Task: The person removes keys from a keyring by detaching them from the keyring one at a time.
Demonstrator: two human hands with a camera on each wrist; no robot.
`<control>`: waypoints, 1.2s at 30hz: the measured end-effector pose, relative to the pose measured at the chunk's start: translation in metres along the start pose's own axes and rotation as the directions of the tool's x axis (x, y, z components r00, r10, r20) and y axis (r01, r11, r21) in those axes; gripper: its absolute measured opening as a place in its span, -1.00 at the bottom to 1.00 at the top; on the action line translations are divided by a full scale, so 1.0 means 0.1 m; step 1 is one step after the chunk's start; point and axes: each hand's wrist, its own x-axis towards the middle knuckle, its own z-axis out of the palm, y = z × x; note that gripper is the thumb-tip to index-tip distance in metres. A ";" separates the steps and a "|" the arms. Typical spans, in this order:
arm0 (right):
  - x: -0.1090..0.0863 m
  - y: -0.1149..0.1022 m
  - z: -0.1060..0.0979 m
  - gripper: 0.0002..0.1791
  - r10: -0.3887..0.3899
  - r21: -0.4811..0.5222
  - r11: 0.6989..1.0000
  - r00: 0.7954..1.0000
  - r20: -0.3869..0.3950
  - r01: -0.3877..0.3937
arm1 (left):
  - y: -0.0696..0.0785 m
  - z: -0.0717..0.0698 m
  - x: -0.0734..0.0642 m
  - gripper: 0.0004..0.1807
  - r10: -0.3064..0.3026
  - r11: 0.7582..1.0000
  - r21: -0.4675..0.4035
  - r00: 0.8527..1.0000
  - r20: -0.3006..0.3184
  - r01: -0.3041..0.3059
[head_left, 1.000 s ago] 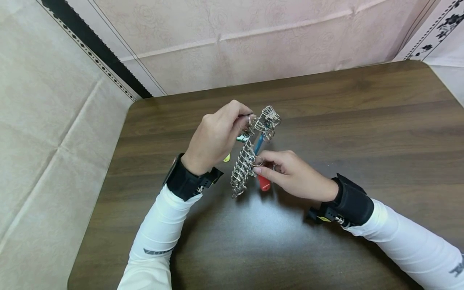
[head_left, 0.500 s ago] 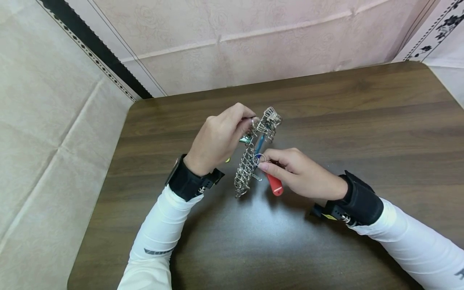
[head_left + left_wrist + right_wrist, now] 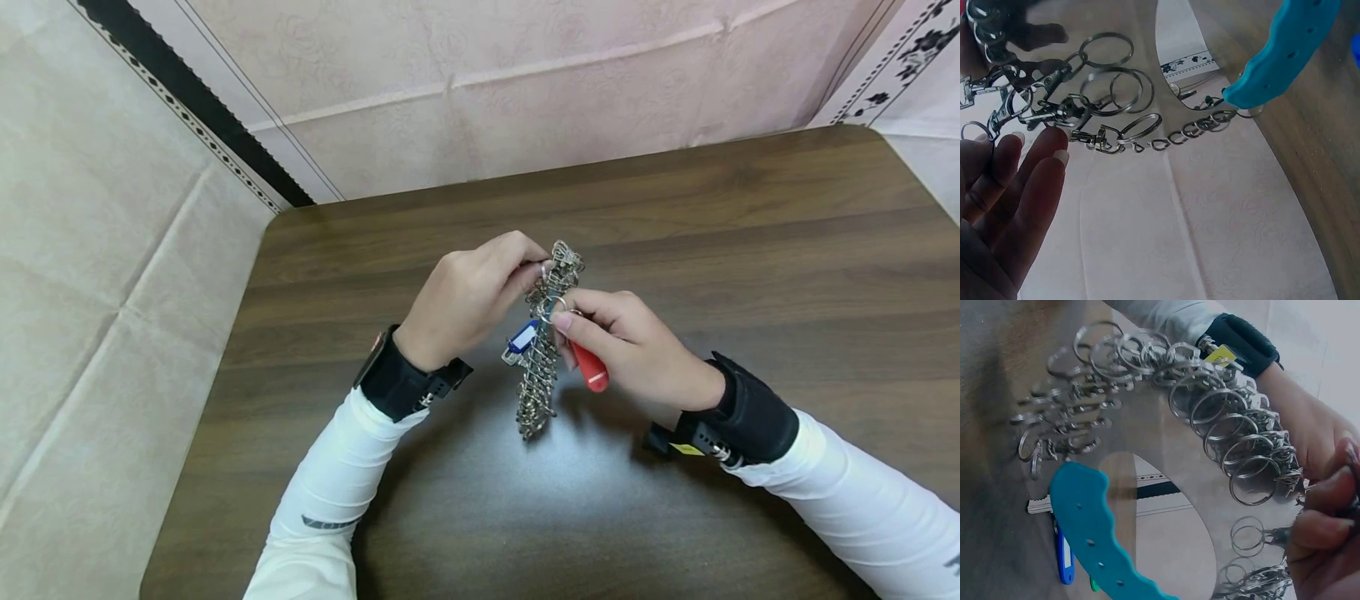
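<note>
A bundle of metal key rings with small clasps (image 3: 536,392) hangs between the two hands, above the table. Several of its loose rings (image 3: 1254,481) show large in the right wrist view. They surround a turquoise curved strip with small holes (image 3: 1088,512). My left hand (image 3: 480,292) pinches the bundle near its upper end. Thumb and finger of my right hand (image 3: 630,342) pinch a key ring (image 3: 553,308) against the bundle's right side. A red key tag (image 3: 588,367) hangs under that hand. A blue key tag (image 3: 523,336) with a white label dangles to the left.
The brown wooden table (image 3: 720,500) lies under both hands. Pale cloth (image 3: 570,83) hangs along its far edge, and more cloth (image 3: 97,333) along the left. In the right wrist view a key (image 3: 1040,505) and a green tip (image 3: 1094,585) show near the turquoise strip.
Left hand has moved right and slightly down with the bundle. Right hand has risen and shifted right, and the red tag with it. The blue tag has come into sight; green and yellow pieces are out of sight.
</note>
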 end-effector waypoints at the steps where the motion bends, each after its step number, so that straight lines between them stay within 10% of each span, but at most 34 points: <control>1: 0.00 0.00 0.00 -0.68 0.004 0.000 1.000 1.000 -0.018 -0.004 | 0.00 0.01 0.00 -0.93 0.006 1.000 0.004 1.000 -0.001 -0.006; 12: 0.00 0.02 0.00 -0.65 0.073 0.025 0.997 0.995 -0.071 -0.071 | -0.04 0.08 -0.01 -0.95 0.034 0.999 0.028 0.999 0.022 -0.035; 36: 0.02 0.06 0.00 -0.62 0.085 -0.027 0.996 0.990 -0.115 -0.088 | -0.08 -0.01 -0.01 -0.84 -0.053 0.991 -0.101 0.960 0.275 0.084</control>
